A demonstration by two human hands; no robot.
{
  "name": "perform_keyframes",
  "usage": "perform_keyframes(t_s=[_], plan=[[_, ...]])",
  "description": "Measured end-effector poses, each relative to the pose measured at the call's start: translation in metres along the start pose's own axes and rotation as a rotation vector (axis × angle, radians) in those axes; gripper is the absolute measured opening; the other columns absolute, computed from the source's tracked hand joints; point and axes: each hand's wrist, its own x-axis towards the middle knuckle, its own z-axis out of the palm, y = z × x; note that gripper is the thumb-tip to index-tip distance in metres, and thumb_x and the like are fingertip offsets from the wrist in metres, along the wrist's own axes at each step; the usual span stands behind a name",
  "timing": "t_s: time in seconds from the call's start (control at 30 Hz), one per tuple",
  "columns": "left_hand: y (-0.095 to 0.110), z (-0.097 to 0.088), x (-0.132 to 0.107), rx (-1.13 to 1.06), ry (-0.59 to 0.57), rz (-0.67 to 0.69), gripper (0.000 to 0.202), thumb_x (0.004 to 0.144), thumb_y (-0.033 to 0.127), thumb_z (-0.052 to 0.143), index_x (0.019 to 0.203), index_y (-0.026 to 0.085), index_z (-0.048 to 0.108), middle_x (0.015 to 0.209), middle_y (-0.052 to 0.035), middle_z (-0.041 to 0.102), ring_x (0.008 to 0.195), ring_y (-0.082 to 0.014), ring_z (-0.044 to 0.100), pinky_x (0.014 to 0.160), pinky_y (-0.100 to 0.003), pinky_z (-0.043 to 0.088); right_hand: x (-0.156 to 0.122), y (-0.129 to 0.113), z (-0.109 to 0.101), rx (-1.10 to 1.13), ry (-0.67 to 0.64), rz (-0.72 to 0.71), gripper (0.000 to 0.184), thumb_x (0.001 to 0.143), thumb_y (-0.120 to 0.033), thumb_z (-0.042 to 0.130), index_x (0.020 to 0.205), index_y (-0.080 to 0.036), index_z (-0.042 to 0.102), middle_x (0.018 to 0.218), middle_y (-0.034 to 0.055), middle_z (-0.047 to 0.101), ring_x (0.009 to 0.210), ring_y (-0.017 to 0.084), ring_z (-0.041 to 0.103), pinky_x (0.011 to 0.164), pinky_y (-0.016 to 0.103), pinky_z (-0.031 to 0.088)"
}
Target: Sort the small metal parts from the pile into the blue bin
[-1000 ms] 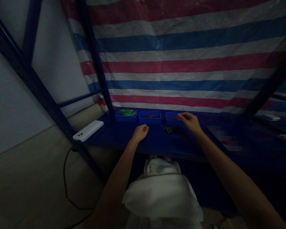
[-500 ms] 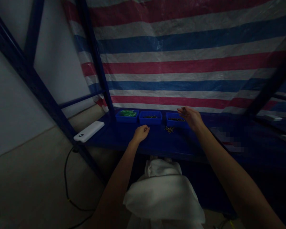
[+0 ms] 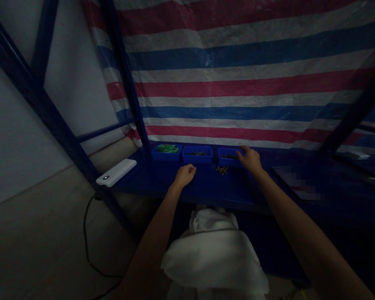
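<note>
Three small blue trays stand in a row at the back of a dark blue shelf [image 3: 206,187]: the left tray [image 3: 166,152] holds green pieces, the middle tray [image 3: 197,154] and the right tray [image 3: 228,158] hold small dark metal parts. My right hand [image 3: 249,159] reaches over the right tray's right end, fingers curled down into it; what they grip is hidden. My left hand [image 3: 184,174] rests on the shelf in a loose fist in front of the middle tray. A small heap of loose metal parts [image 3: 221,169] lies between my hands.
A white power bank [image 3: 116,171] lies at the shelf's left corner, with a black cable [image 3: 89,233] on the floor below. A striped tarp [image 3: 243,79] hangs behind. A flat dark device [image 3: 296,183] lies at the right. White cloth [image 3: 214,254] covers my lap.
My right hand rose off the right tray with its fingers lifted, then came down again onto the tray's right end. My left hand stayed still.
</note>
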Motion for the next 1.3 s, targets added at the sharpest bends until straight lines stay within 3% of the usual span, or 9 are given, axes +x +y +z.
perform_keyframes(t_s=[0.13, 0.23, 0.3, 0.47, 1.03, 1.3], plan=[[-0.002, 0.001, 0.001, 0.006, -0.002, 0.001, 0.025, 0.081, 0.033, 0.045, 0.071, 0.016, 0.060, 0.064, -0.0006, 0.060, 0.058, -0.0093, 0.051, 0.056, -0.020, 0.035, -0.029, -0.005, 0.003, -0.065, -0.040, -0.255, 0.030, 0.083, -0.025, 0.045, 0.106, -0.014, 0.059, 0.105, 0.0140, 0.063, 0.099, 0.025, 0.056, 0.087, 0.042, 0.041], [-0.002, 0.001, 0.001, 0.001, -0.009, 0.002, 0.025, 0.081, 0.033, 0.046, 0.072, 0.016, 0.060, 0.066, -0.0010, 0.061, 0.059, -0.0093, 0.052, 0.058, -0.020, 0.036, -0.046, -0.008, 0.006, -0.061, -0.206, -0.431, 0.029, 0.084, -0.022, 0.041, 0.106, -0.015, 0.059, 0.104, 0.0126, 0.063, 0.098, 0.022, 0.057, 0.087, 0.036, 0.042], [-0.001, 0.000, 0.000, 0.000, -0.008, -0.001, 0.024, 0.081, 0.033, 0.046, 0.072, 0.016, 0.060, 0.067, -0.0010, 0.062, 0.060, -0.0094, 0.052, 0.058, -0.020, 0.036, -0.052, -0.009, 0.007, -0.099, -0.303, -0.459, 0.029, 0.086, -0.022, 0.040, 0.106, -0.016, 0.059, 0.103, 0.0115, 0.063, 0.096, 0.021, 0.058, 0.085, 0.033, 0.043], [0.004, -0.002, -0.001, 0.014, -0.006, -0.011, 0.024, 0.081, 0.033, 0.046, 0.071, 0.015, 0.060, 0.066, -0.0010, 0.061, 0.059, -0.0096, 0.052, 0.057, -0.020, 0.035, -0.053, -0.008, 0.009, -0.193, -0.387, -0.405, 0.027, 0.087, -0.022, 0.038, 0.103, -0.018, 0.059, 0.102, 0.0096, 0.062, 0.096, 0.020, 0.057, 0.083, 0.031, 0.043], [0.000, 0.000, 0.001, -0.001, 0.005, -0.015, 0.025, 0.081, 0.033, 0.046, 0.070, 0.016, 0.059, 0.066, -0.0012, 0.061, 0.060, -0.0100, 0.052, 0.058, -0.021, 0.036, -0.052, -0.002, 0.008, -0.260, -0.374, -0.256, 0.014, 0.082, -0.019, 0.043, 0.086, -0.017, 0.056, 0.090, 0.0100, 0.062, 0.086, 0.019, 0.057, 0.076, 0.028, 0.042], [-0.002, 0.000, 0.003, 0.002, 0.003, -0.015, 0.024, 0.081, 0.033, 0.046, 0.071, 0.016, 0.060, 0.069, -0.0019, 0.063, 0.062, -0.0102, 0.054, 0.060, -0.021, 0.038, -0.061, 0.011, 0.009, -0.090, -0.302, -0.136, 0.013, 0.079, -0.022, 0.046, 0.085, -0.016, 0.057, 0.084, 0.0080, 0.064, 0.075, 0.018, 0.059, 0.069, 0.028, 0.044]])
